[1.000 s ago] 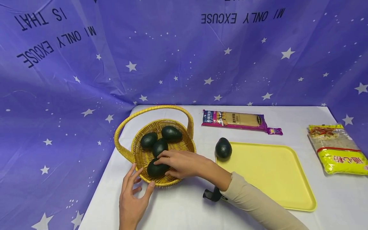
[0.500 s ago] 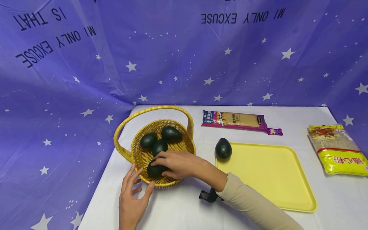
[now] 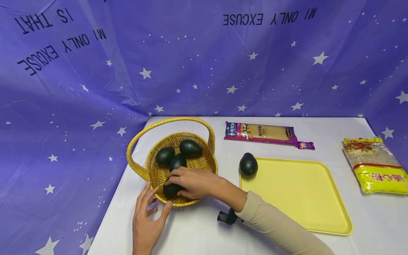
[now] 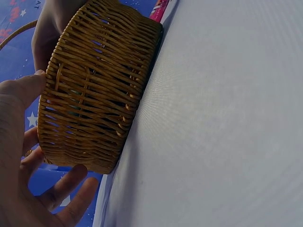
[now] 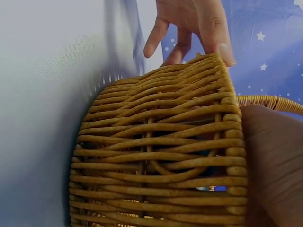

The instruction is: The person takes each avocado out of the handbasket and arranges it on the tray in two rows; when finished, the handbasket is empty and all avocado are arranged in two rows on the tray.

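Note:
A yellow wicker basket (image 3: 151, 173) with a tall arched handle stands on the table's left side, with several dark green avocados inside. My right hand (image 3: 194, 182) reaches over its rim and grips the nearest avocado (image 3: 170, 191), fingers curled over the top. Just behind that one lies another avocado (image 3: 177, 162). My left hand (image 3: 148, 219) is spread at the basket's near left; its thumb (image 4: 33, 87) and some fingertips touch the rim, while other fingers splay beside the wall. In the right wrist view the wicker wall (image 5: 161, 142) hides my right fingers.
To the right is a yellow tray (image 3: 296, 194), with one avocado (image 3: 248, 165) at its far left corner. Behind it lies a packet of noodles (image 3: 264, 132). A bulging yellow-and-clear food bag (image 3: 376, 166) lies at the far right. Purple star-printed cloth (image 3: 204, 63) hangs behind.
My right hand has shifted slightly left inside the basket, the gripped avocado moving slightly with it. My left hand and the basket have stayed in place.

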The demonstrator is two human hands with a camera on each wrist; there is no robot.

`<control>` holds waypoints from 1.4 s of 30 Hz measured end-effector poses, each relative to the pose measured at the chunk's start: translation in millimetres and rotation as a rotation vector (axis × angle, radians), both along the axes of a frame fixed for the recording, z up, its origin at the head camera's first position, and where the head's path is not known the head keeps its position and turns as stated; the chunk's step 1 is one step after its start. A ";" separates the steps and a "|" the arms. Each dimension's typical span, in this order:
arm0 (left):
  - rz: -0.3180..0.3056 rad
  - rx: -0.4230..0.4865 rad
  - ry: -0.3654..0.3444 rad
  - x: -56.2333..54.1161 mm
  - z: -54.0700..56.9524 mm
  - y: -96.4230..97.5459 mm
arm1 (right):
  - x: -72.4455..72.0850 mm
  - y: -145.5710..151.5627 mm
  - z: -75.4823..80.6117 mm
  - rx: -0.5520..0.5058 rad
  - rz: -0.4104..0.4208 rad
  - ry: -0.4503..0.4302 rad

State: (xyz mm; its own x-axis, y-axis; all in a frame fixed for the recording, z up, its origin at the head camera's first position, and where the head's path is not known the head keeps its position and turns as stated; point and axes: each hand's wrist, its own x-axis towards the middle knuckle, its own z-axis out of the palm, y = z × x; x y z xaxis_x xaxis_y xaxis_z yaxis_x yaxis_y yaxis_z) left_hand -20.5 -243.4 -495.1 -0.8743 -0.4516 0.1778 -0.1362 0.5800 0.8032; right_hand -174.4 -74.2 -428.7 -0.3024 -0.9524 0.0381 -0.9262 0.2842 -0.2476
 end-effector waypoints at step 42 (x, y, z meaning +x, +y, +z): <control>-0.004 -0.004 0.012 1.5 -1.3 -0.7 | -1.7 1.9 -7.6 -0.033 0.025 0.059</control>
State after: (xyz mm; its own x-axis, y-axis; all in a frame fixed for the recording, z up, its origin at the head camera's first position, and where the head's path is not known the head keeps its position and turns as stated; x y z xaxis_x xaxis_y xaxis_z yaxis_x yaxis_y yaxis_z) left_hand -19.0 -244.1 -496.4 -0.8738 -0.4478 0.1897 -0.1249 0.5835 0.8024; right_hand -176.1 -72.2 -436.2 -0.2753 -0.9574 0.0869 -0.9461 0.2537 -0.2012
